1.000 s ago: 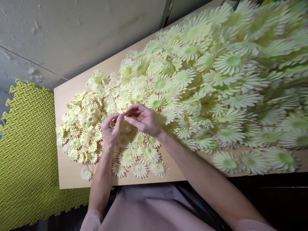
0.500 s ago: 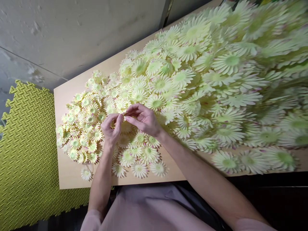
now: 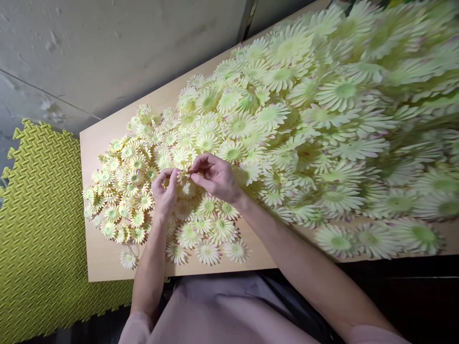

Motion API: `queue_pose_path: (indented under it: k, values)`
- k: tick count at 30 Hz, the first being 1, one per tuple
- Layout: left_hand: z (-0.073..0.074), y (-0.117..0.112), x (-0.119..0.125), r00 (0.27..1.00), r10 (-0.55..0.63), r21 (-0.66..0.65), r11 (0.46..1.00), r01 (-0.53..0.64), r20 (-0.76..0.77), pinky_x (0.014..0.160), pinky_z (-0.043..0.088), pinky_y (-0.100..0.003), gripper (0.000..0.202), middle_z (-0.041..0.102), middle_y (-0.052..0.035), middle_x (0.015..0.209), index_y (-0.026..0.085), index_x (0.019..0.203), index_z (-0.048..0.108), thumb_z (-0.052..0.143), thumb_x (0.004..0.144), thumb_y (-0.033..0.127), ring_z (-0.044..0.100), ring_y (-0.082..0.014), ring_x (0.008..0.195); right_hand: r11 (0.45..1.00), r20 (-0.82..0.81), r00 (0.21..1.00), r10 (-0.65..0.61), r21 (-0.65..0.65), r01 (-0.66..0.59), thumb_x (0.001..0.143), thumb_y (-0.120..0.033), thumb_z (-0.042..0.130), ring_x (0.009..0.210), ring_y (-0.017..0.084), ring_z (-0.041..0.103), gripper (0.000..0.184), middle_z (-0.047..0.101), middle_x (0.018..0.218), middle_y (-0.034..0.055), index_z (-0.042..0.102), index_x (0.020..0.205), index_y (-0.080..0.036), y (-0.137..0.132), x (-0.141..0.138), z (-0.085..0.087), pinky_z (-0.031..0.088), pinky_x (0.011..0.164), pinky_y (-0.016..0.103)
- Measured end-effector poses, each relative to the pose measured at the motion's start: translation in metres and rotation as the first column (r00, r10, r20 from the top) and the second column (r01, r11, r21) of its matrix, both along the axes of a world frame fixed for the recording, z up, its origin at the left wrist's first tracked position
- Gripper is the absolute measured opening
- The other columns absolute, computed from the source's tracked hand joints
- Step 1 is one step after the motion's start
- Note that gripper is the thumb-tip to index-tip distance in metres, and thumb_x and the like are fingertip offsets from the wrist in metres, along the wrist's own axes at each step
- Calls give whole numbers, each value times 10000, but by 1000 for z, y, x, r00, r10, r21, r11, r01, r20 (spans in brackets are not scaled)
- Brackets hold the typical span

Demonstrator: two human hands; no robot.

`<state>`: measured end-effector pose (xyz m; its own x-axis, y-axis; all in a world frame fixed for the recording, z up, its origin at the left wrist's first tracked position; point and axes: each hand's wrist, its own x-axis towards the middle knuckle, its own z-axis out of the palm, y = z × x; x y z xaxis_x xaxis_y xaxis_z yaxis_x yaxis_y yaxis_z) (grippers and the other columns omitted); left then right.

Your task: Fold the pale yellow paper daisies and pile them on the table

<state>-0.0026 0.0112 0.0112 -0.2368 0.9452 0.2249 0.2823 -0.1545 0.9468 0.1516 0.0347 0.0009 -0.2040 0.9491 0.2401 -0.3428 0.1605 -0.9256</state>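
Observation:
A great heap of pale yellow-green artificial daisy flower heads [image 3: 287, 119] covers a light wooden table [image 3: 96, 248]. My left hand [image 3: 164, 191] and my right hand [image 3: 215, 177] meet over the left part of the heap. Both are closed in a pinch on one small flower piece [image 3: 183, 177] held between their fingertips. Loose flat flower heads [image 3: 208, 252] lie under and in front of my wrists, near the table's front edge.
A yellow-green foam puzzle mat [image 3: 39, 229] lies on the floor to the left of the table. Grey concrete floor [image 3: 107, 48] runs beyond the table's far edge. The heap rises highest at the right [image 3: 376, 95]. My pink-clad lap [image 3: 222, 310] is at the front edge.
Both hands have shifted slightly up and away from me over the heap, still pinching the same flower piece; the fingers have reworked their hold a little.

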Motion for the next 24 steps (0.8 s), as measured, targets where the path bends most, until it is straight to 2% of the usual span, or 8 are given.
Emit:
queue_pose_path:
  k: [5, 10, 17, 24]
  values:
    - [4, 0, -1, 993, 35, -8, 999, -34, 115, 622, 444, -242, 310, 567, 11, 677, 195, 715, 625, 653, 861, 466, 521, -100, 631, 1000, -33, 999, -8, 20, 9, 711, -105, 693, 690, 121, 572, 191, 586, 772, -12, 566, 810, -207, 1, 1, 3, 509, 617, 261]
    - [6, -1, 3, 985, 34, 13, 999, -37, 168, 630, 459, -214, 299, 557, 6, 704, 183, 732, 634, 657, 862, 451, 522, -87, 656, 998, -81, 996, -41, 42, 44, 671, -73, 654, 670, 119, 553, 205, 571, 727, -21, 515, 732, -211, 1, 1, 4, 477, 590, 254]
    - [3, -1, 6, 977, 68, 38, 996, -77, 200, 620, 475, -203, 297, 533, 12, 712, 185, 744, 611, 646, 871, 451, 509, -81, 648, 996, -112, 991, -67, 52, 73, 635, -64, 630, 627, 109, 491, 232, 504, 682, -36, 459, 683, -213, 0, -1, 5, 407, 553, 249]
    - [2, -2, 7, 983, 69, 53, 995, -79, 171, 599, 435, -197, 281, 502, 22, 697, 182, 761, 599, 623, 896, 427, 461, -70, 621, 991, -146, 987, -64, 106, 80, 626, -37, 596, 611, 101, 425, 253, 427, 652, -46, 413, 647, -211, -1, -5, 7, 345, 549, 256]
